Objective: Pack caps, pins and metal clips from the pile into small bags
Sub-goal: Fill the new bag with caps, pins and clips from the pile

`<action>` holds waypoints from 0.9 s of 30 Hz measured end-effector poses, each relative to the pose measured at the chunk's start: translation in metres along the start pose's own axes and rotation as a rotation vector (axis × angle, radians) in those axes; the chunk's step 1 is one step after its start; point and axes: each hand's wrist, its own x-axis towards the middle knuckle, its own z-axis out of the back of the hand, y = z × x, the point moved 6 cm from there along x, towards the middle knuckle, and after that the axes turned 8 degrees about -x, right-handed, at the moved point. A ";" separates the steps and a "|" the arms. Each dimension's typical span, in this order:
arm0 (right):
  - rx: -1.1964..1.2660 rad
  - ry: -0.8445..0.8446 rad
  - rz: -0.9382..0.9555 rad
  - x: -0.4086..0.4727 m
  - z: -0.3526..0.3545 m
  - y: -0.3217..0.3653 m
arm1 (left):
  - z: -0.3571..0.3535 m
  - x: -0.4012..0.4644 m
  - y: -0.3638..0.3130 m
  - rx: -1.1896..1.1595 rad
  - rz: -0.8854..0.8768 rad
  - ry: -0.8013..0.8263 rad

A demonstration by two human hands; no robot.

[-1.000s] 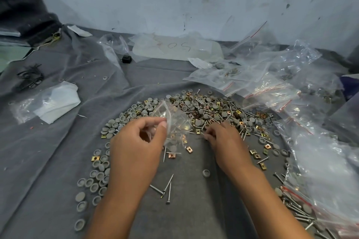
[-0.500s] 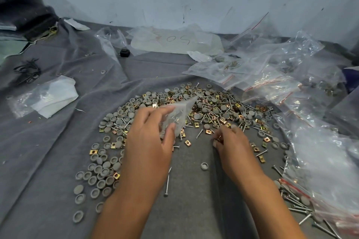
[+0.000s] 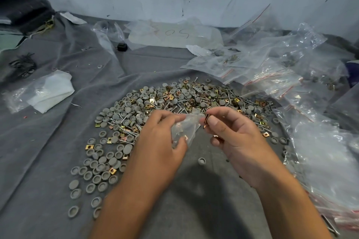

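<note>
Grey cloth surface (image 3: 48,161): left hand (image 3: 157,145) pinches small clear plastic bag (image 3: 184,128); right hand (image 3: 237,137) pinches copper-coloured metal clip (image 3: 206,119) at bag's mouth; mixed pile of grey caps, pins, clips (image 3: 174,101) just beyond both.

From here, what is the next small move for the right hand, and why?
Probably slip the metal clip into the small bag and let go. The right hand pinches the clip right at the bag's upper edge, while the left hand holds the bag up over the pile.
</note>
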 end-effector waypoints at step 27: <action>-1.387 -0.298 -0.080 0.011 0.040 -0.039 | 0.005 -0.003 -0.002 0.015 -0.036 -0.007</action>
